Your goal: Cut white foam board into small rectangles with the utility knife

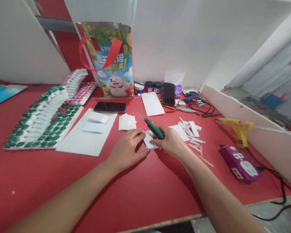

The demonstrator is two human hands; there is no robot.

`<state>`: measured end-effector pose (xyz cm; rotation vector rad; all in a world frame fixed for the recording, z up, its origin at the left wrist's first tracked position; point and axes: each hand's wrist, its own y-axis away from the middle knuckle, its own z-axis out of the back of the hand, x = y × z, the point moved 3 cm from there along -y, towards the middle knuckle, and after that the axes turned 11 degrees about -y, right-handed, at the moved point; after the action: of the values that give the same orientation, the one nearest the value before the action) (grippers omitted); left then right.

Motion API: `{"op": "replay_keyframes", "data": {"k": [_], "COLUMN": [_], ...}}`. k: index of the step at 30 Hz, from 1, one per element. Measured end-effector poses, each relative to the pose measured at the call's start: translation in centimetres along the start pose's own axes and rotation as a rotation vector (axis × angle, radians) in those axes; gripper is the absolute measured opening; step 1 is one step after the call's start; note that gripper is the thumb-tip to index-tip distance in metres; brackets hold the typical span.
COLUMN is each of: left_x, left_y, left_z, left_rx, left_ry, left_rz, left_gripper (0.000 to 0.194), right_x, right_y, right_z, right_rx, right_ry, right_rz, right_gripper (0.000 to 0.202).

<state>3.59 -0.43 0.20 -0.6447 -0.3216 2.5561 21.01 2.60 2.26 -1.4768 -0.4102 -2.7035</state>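
A green utility knife [154, 129] is gripped in my right hand [171, 141], its blade out and pointing up to the left. Right fingertips also touch a small white card piece [149, 139] on the table. At the card's left side, my left hand [128, 146] holds it down, thumb at the lower corner and index finger at the upper one. Just behind lie several small white cards [126, 122]. To the right of my right hand is a pile of white strips and offcuts [191, 129].
On the red table [63, 191] stand a white board [77, 137], a green-decorated white model [43, 126], a phone [110, 107] and a printed bag [116, 61]. Jars [149, 86] line the wall. At right are a yellow glue gun [237, 127], a purple box [240, 163] and black cables [281, 181].
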Motion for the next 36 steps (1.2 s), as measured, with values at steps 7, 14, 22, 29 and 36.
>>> {"op": "replay_keyframes", "data": {"k": [7,14,22,29,36], "left_x": [0.6,0.5,0.6,0.9,1.3], "left_y": [-0.1,-0.2,0.1,0.4,0.2], "left_z": [-0.2,-0.4,1.0,1.4,0.8], "left_rx": [0.016,0.056,0.087,0.07,0.088], "left_ry": [0.075,0.042,-0.016,-0.023,0.053], "left_rz": [0.021,-0.031,0.001,0.001,0.034], "left_gripper": [0.052,0.053,0.06,0.054,0.057], "right_x": [-0.5,-0.9,-0.3,-0.2,-0.2], "right_y": [0.1,-0.2,0.2,0.1,-0.1], "right_z": [-0.1,0.0,-0.6,-0.9,-1.0], "right_rx": [-0.014,-0.004,0.017,-0.003,0.001], "right_ry": [0.008,-0.016,-0.077,-0.108,-0.118], "right_rz": [0.029,0.041,0.083,0.039,0.063], "right_gripper": [0.02,0.022,0.018,0.023,0.019]}}
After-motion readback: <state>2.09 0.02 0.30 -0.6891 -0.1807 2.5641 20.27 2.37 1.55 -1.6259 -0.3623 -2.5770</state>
